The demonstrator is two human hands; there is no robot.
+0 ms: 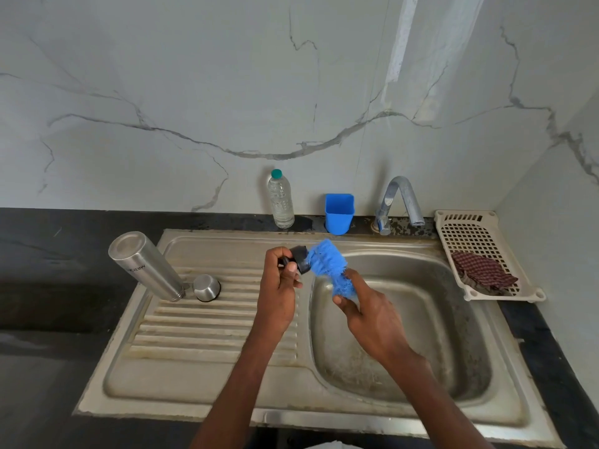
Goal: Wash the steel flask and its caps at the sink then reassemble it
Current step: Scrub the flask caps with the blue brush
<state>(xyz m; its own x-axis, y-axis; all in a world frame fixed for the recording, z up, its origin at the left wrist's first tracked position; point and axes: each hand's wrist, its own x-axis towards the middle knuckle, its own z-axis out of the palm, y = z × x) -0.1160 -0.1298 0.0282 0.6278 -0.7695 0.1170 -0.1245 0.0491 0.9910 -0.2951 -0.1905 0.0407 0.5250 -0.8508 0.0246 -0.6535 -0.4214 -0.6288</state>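
Observation:
The steel flask (pixel 146 267) stands upside down on the ribbed drainboard at the left of the sink (pixel 227 377). Its steel outer cap (pixel 206 287) sits mouth-down just right of it. My left hand (pixel 280 286) grips the black inner cap (pixel 299 258) above the drainboard's right edge. My right hand (pixel 366 306) holds a blue scrubber (pixel 327 265) and presses it against the black cap, over the left side of the basin.
A clear water bottle (pixel 281 199) and a blue plastic cup (pixel 339 212) stand at the back wall. The tap (pixel 400 202) arches over the basin's back right. A cream perforated tray (pixel 479 251) with a checked cloth (pixel 483 270) lies on the right counter.

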